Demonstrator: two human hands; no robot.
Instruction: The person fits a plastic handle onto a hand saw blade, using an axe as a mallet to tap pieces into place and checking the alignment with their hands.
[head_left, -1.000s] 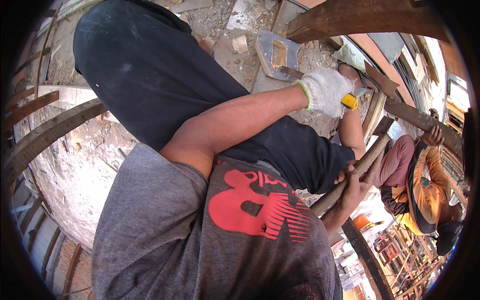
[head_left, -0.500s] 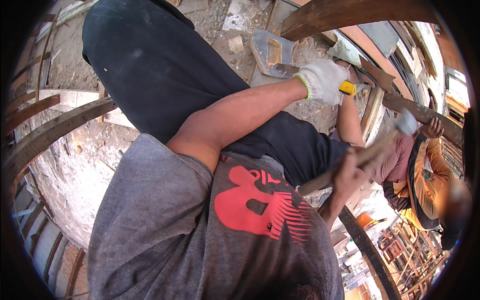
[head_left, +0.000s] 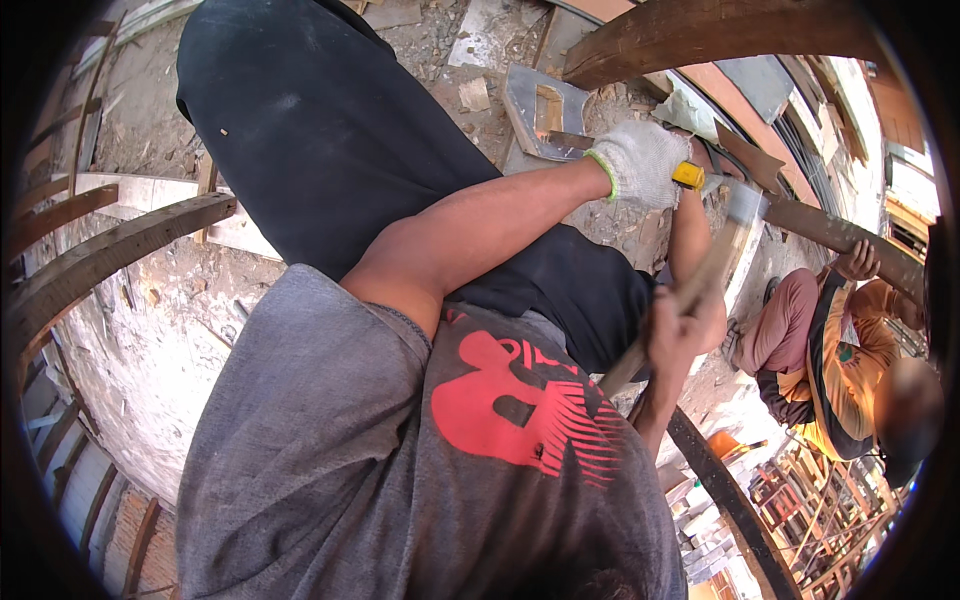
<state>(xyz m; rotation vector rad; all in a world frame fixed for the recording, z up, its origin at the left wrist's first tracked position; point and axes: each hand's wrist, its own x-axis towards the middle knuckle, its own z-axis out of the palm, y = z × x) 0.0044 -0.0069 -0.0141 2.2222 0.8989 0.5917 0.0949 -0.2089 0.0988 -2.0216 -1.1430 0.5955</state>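
My left hand [head_left: 645, 165], in a white knit glove, is closed round a chisel. The chisel's yellow handle end [head_left: 688, 176] sticks out on the glove's right side. On the other side its flat metal blade [head_left: 572, 140] lies by a grey panel [head_left: 518, 100] with a rectangular cutout. My bare right hand [head_left: 672, 330] grips the wooden handle of a hammer [head_left: 705, 275]. The metal hammer head [head_left: 747, 203] is just right of the yellow handle end, apart from it.
A thick curved wooden beam [head_left: 690, 35] crosses the top right, another [head_left: 850, 240] the right. A co-worker in an orange and black top [head_left: 850, 350] crouches there, one hand [head_left: 857, 262] on that beam. Rubble covers the ground [head_left: 440, 90]. Wooden beams [head_left: 130, 245] stand at left.
The hammer head has swung left and upward toward the yellow handle end, my right hand shifting slightly left with it. My gloved left hand has barely moved. One co-worker's hand has lowered from above the beam.
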